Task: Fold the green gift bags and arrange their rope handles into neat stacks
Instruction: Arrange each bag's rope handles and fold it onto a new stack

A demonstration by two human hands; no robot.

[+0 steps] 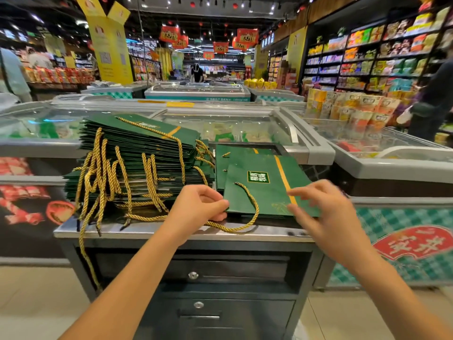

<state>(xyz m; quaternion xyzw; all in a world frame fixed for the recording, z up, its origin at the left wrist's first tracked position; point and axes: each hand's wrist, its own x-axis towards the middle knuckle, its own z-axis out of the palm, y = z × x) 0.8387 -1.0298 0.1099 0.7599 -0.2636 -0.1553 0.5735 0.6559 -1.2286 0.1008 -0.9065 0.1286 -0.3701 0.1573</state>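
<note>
Two bare forearms reach in from below to a dark metal desk with keyed drawers, its steel top carrying all the work. The left hand has its fingers curled and pinches the near left corner of the top green gift bag, probably to hold that corner square to the desk's front edge. The right hand lies over the bag's near right corner, by the gold stripe. It is blurred, so I cannot tell whether it grips the edge or only presses it flat. The bag lies folded flat, label up. Its gold rope handle loops toward the person, over the desk's front rim and under the left hand, and is not yet tucked in. This bag tops a low stack of a few folded bags on the right half of the desk, seemingly the tidy pile being built. Just beside it on the left stands a much taller, leaning stack, whose tangled rope handles spill over the front, some hanging past the edge toward the floor. Judging by that, most of the handle sorting is yet to come. Behind the desk stand glass-lidded chest freezers, then stacked snack packets and full supermarket shelves.
</note>
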